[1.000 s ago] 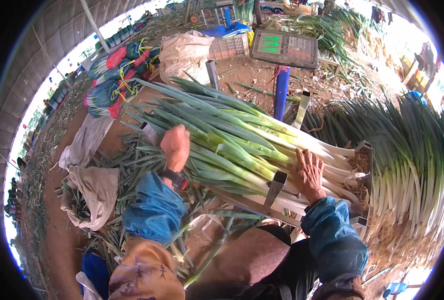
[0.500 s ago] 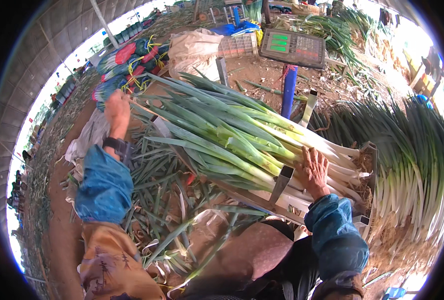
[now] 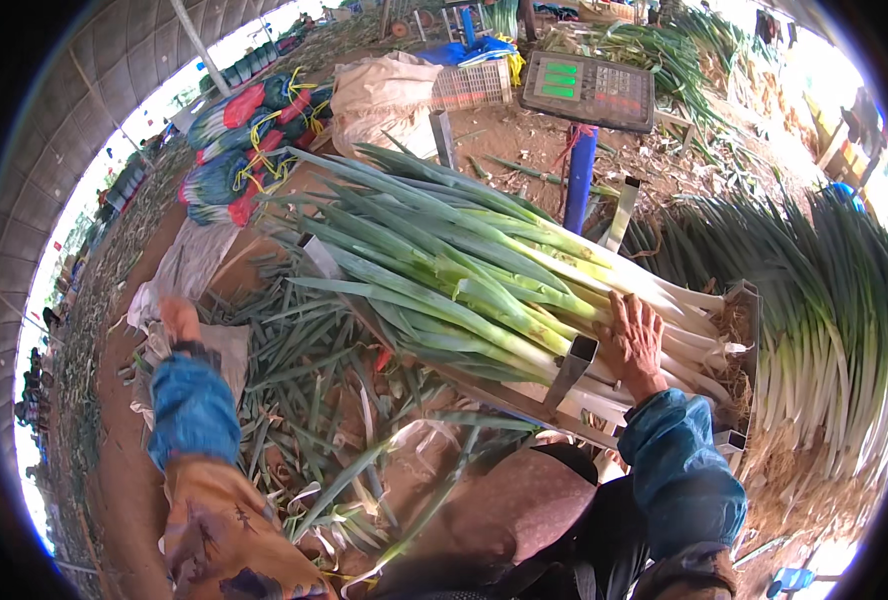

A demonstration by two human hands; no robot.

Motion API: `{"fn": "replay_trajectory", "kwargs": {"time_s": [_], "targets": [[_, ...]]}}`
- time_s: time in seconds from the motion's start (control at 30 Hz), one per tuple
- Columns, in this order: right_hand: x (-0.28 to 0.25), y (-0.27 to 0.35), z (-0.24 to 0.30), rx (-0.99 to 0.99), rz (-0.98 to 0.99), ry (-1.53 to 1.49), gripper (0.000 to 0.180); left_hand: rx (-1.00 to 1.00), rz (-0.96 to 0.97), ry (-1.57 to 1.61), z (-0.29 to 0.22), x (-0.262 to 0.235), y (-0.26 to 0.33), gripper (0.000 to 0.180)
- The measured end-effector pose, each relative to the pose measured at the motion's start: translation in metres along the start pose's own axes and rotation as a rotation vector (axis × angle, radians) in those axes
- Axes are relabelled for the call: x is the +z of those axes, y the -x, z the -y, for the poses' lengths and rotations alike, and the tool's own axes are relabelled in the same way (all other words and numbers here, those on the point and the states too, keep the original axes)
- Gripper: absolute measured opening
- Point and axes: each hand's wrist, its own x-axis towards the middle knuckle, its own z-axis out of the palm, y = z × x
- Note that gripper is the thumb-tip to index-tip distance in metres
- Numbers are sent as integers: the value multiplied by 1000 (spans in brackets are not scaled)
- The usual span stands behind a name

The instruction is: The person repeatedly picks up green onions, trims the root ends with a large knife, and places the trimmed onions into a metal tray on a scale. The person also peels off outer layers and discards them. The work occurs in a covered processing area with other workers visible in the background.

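Observation:
A thick bundle of long green onions [image 3: 484, 270] lies in a metal rack [image 3: 571, 372], leaf ends to the left and white root ends to the right. My right hand [image 3: 632, 340] rests on the white stalks with its fingers spread. Away to the left, my left hand [image 3: 178, 320] is low over a pale sack [image 3: 226, 350] on the ground. Motion smears its fingers, so its grip and anything in it cannot be made out.
Cut green leaves [image 3: 304, 340] litter the ground left of the rack. Behind it stands a digital scale [image 3: 589, 90] on a blue post [image 3: 579, 180]. More green onions [image 3: 814, 330] are stacked at the right. Tied onion bundles [image 3: 234, 150] lie at far left.
My left hand has swung down and left, away from the leaf tips, where it gripped something thin and stick-like. My right hand stays on the stalks.

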Motion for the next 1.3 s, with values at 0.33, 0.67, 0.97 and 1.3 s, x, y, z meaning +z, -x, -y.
{"fn": "replay_trajectory", "kwargs": {"time_s": [0.33,0.67,0.97,1.3], "targets": [[2,2,-4,11,68,31,61,312,87,1011,-267,-224,260,55],[9,3,-1,28,-9,-93,65,575,350,634,-304,-176,219,37],[2,6,1,109,14,-34,66,1079,138,1044,-406,-306,240,33],[3,10,1,126,-30,-85,60,1275,456,814,-477,-271,286,22]]}}
